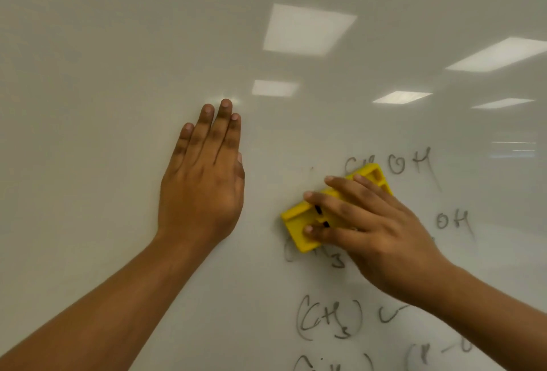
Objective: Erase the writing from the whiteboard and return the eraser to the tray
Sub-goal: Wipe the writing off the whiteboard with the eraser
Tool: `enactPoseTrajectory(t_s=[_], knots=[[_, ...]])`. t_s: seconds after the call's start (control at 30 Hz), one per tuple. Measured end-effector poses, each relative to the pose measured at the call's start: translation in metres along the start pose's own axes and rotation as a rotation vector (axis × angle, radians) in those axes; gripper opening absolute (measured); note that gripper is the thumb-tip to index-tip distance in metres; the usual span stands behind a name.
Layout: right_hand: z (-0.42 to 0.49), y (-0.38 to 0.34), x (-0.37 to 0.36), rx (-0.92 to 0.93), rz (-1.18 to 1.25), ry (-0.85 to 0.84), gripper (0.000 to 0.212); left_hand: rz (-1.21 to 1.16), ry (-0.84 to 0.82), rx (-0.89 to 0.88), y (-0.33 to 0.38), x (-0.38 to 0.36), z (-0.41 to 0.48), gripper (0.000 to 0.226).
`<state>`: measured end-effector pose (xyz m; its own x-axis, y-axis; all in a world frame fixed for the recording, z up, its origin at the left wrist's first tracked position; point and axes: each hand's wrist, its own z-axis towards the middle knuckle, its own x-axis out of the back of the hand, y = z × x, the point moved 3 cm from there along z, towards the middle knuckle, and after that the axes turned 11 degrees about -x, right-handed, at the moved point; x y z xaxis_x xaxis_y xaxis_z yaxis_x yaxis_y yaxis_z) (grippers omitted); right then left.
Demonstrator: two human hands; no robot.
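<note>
Glossy whiteboard (pixel 118 45), right hand (pixel 376 231) pressing blocky yellow eraser (pixel 299 222), left hand (pixel 204 181) flat

Soft dim light; ceiling-panel glare (pixel 307 30) on whiteboard (pixel 103 60).

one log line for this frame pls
phase: erasing | right hand: pressing yellow eraser on whiteboard | left hand: flat on board, empty | writing: remains | tray: not visible
</note>
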<state>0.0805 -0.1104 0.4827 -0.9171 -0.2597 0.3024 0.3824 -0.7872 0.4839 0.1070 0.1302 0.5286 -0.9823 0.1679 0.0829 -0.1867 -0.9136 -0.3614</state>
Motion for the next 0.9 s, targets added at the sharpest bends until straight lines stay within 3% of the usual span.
enactPoseTrajectory(t_s=[0.2,0.43,0.63,0.8,0.9], knots=[[0.03,0.033,0.018,-0.24,0.023,0.078,0.027,-0.007,0.0,-0.001,-0.001,-0.001,-0.001,0.056],[0.004,0.011,-0.001,-0.052,0.046,0.014,0.034,0.002,0.015,0.006,-0.001,0.001,0.0,0.055],[0.041,0.02,0.008,-0.275,0.116,0.136,0.029,0.003,0.004,0.005,0.001,0.003,-0.001,0.056],[0.035,-0.009,-0.006,-0.106,0.105,0.061,0.033,-0.003,0.016,-0.009,-0.004,0.005,-0.001,0.055],[-0.001,0.013,0.0,-0.093,0.059,0.005,0.031,-0.013,0.02,-0.018,-0.005,0.005,-0.001,0.054]])
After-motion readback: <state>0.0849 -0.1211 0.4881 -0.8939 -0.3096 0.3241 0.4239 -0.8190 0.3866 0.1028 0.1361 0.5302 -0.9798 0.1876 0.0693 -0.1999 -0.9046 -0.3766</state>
